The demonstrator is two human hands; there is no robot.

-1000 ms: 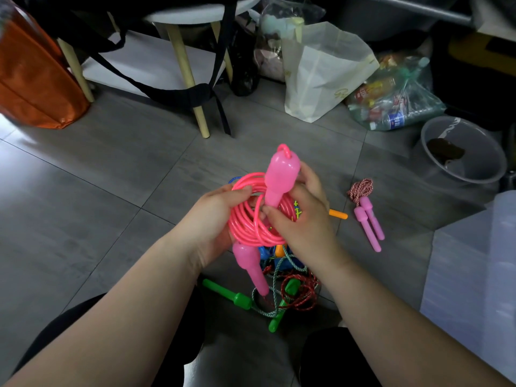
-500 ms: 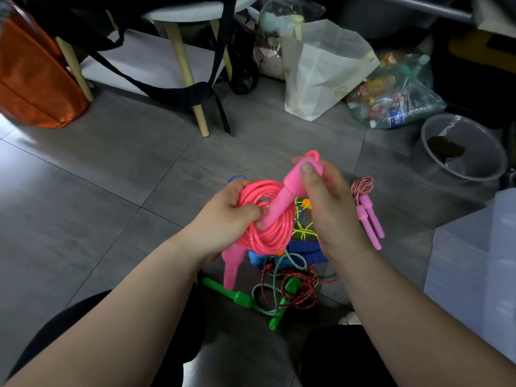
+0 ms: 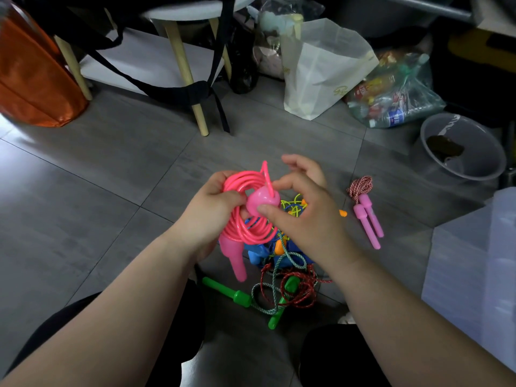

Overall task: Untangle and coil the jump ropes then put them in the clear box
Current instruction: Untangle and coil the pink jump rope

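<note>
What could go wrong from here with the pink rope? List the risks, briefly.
1. The pink coil is held only by the left hand, at one side. If that grip eases while the right hand pinches the upper handle against it, the loops may spring apart.
2. The lower handle hangs just over the tangled pile on the floor and might snag in those loose ropes.

pink rope [image 3: 245,216]: coiled, held | tangled ropes [image 3: 282,272]: floor | clear box [image 3: 474,263]: right
</note>
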